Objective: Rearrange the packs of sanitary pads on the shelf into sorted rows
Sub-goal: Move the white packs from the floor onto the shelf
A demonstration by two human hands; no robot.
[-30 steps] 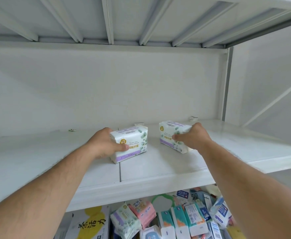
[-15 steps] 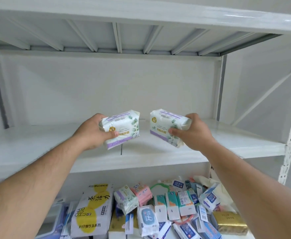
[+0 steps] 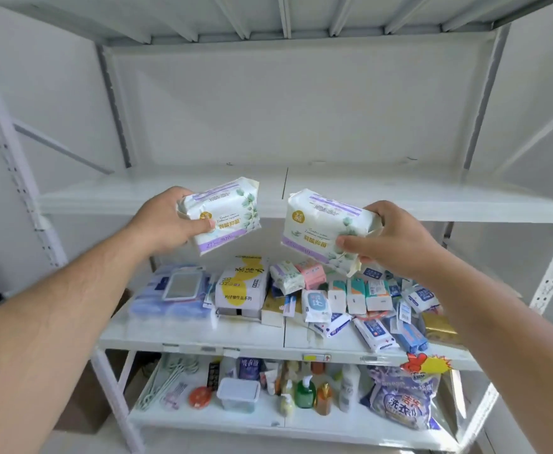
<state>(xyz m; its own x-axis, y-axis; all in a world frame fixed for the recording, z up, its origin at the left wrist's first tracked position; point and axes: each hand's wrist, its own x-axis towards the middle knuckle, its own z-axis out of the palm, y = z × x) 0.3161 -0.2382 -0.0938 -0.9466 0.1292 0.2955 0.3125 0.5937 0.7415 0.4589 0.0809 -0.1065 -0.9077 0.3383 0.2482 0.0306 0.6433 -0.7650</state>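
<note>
Left hand pinches left pack, right hand grips right pack by its end; both held mid-frame, off the shelf. Risk: soft wrapper slipping from an end-only grip, probably into the clutter below.

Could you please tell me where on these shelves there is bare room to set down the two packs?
The upper shelf shows bare board from upright to upright. The middle shelf is free only along its front edge left of centre; its back and right are heaped with packs. The bottom shelf is crowded.
</note>
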